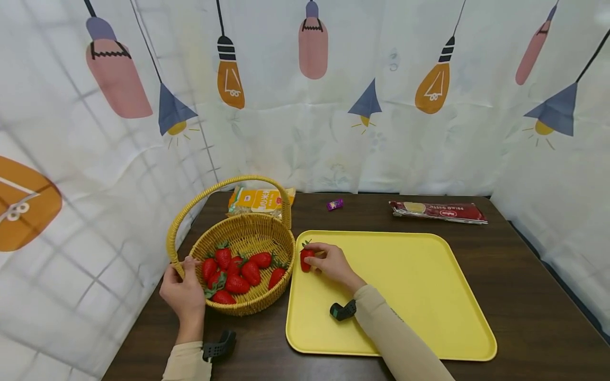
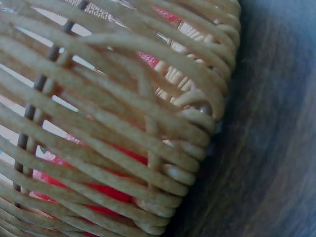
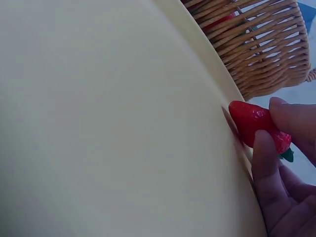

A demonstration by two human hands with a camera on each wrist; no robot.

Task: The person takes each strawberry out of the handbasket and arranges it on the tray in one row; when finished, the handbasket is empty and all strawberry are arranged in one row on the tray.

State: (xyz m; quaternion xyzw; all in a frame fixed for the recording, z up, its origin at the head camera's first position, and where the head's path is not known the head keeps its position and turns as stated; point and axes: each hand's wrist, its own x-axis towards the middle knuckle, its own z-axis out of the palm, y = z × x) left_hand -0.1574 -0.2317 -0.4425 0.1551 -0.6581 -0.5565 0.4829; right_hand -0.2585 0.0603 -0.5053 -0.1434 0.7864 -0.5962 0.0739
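My right hand (image 1: 337, 264) pinches a red strawberry (image 3: 254, 122) with a green leafy cap between thumb and fingers. It holds the strawberry at the left edge of a yellow tray (image 1: 395, 296). On the left stands a yellow woven basket (image 1: 257, 306) with a tall arched handle (image 1: 224, 183). My left hand (image 1: 183, 291) grips the basket where the handle meets the rim at its left side. Several strawberries (image 1: 236, 284) lie inside the basket. In the left wrist view the woven wall (image 2: 113, 108) fills most of the picture, with red showing through the gaps.
Behind the basket lies a yellow and clear food packet (image 1: 262, 201). A small purple wrapped candy (image 1: 335, 205) and a long dark red snack pack (image 1: 438, 210) rest along the back of the dark wooden table (image 1: 538, 296). A patterned curtain (image 1: 295, 137) hangs behind.
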